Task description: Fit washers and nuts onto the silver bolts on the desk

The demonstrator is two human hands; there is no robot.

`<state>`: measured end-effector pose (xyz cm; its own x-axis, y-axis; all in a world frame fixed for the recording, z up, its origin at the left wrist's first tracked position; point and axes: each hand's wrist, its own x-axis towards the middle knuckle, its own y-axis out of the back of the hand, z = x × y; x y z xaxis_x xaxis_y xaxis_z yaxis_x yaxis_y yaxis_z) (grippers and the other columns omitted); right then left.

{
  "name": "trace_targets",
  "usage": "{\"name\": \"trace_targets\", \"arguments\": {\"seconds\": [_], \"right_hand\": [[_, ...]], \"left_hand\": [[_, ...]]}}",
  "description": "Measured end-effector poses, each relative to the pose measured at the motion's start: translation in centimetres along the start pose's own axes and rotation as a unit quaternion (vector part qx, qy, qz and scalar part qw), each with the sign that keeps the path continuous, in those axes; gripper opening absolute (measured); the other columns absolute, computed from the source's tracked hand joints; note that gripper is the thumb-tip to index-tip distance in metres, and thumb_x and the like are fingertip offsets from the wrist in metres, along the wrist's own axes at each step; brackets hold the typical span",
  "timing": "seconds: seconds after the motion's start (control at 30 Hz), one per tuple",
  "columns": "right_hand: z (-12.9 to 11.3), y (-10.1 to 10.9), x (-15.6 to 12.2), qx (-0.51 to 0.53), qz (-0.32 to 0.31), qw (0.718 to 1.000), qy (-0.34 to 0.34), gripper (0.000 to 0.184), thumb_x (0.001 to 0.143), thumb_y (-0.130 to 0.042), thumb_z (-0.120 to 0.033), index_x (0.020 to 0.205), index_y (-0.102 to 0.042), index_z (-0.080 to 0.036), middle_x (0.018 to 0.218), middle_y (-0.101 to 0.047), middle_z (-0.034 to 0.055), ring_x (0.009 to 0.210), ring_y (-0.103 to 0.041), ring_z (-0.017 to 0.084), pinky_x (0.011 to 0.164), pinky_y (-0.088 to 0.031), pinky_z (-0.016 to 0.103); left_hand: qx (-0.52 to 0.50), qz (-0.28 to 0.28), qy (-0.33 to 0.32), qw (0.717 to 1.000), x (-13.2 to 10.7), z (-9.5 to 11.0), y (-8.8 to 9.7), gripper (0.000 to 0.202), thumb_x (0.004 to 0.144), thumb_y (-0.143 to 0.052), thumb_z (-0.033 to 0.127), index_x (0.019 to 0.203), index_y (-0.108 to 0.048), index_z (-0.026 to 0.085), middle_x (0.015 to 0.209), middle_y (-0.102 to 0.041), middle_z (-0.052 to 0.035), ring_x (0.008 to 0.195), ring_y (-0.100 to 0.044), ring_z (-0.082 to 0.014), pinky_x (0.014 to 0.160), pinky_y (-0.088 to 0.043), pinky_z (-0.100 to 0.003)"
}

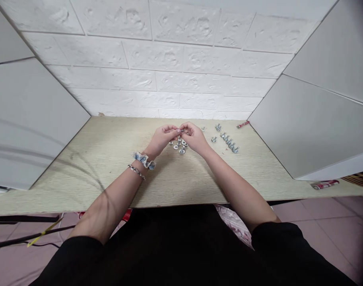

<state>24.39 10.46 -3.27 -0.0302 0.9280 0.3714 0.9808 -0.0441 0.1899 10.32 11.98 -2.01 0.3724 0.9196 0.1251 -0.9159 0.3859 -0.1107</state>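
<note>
A pale wood-grained tabletop (175, 182) carries all the small hardware, between a light grey panel (32, 119) on the left and another on the right. Near its far middle, the left hand (163, 138) and right hand (194, 138) meet, the fingers of each pinched nearly closed on a small silver metal piece (181, 130), its exact shape hard to make out. Beneath and just nearer, silver bolts (182, 150) and flat round metal washers (175, 147) lie loosely clustered. Farther right runs a slanting row of silver bolt assemblies (229, 142); a slim red cylinder (243, 124) lies beyond.
</note>
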Motion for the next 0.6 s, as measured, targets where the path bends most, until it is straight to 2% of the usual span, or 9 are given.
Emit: {"name": "trace_targets", "arguments": {"seconds": [0.13,0.27,0.37,0.47,0.6], "right_hand": [[-0.1,0.0,0.0,0.033,0.003,0.999,-0.008,0.015,0.068,-0.046,-0.018,0.083,-0.048,-0.021,0.076,-0.055,-0.003,0.065,-0.054,0.011,0.063,-0.044,0.026],[-0.4,0.1,-0.1,0.005,0.024,0.999,-0.023,0.012,0.078,-0.048,-0.032,0.086,-0.047,-0.022,0.075,-0.054,-0.0034,0.069,-0.054,0.012,0.064,-0.043,0.025],[-0.7,0.2,-0.4,-0.061,0.012,0.997,-0.035,0.033,0.084,-0.042,-0.051,0.074,-0.049,-0.02,0.066,-0.053,-0.0031,0.065,-0.052,0.012,0.062,-0.039,0.025],[-1.0,0.3,-0.7,-0.094,-0.024,0.994,-0.044,0.052,0.084,-0.034,-0.062,0.059,-0.049,-0.019,0.055,-0.049,-0.0021,0.058,-0.048,0.012,0.059,-0.035,0.026],[-1.1,0.3,-0.7,-0.094,-0.02,0.995,-0.037,0.056,0.083,-0.033,-0.065,0.056,-0.047,-0.019,0.052,-0.047,-0.002,0.056,-0.047,0.012,0.058,-0.034,0.026]], "left_hand": [[0.015,-0.002,-0.007,1.0,-0.1,0.1,-0.3,0.022,0.068,-0.072,0.028,0.078,-0.06,0.013,0.057,-0.058,0.0017,0.053,-0.051,-0.0066,0.053,-0.036,-0.021],[0.017,0.001,-0.013,1.0,-0.2,0.1,-0.5,0.024,0.067,-0.072,0.029,0.08,-0.059,0.013,0.057,-0.058,0.0022,0.053,-0.052,-0.007,0.051,-0.036,-0.02],[0.019,-0.004,-0.02,1.0,-0.3,0.2,-0.5,0.021,0.069,-0.07,0.028,0.081,-0.06,0.013,0.06,-0.06,0.0015,0.053,-0.052,-0.0068,0.053,-0.037,-0.02],[0.025,-0.015,-0.027,0.999,-0.4,0.2,-0.5,0.019,0.071,-0.068,0.027,0.081,-0.061,0.013,0.06,-0.06,0.0012,0.054,-0.052,-0.0069,0.054,-0.039,-0.02],[0.018,-0.02,-0.032,0.999,-0.3,0.1,-0.4,0.016,0.072,-0.068,0.025,0.081,-0.061,0.012,0.062,-0.059,0.001,0.054,-0.051,-0.0062,0.055,-0.039,-0.02]]}}
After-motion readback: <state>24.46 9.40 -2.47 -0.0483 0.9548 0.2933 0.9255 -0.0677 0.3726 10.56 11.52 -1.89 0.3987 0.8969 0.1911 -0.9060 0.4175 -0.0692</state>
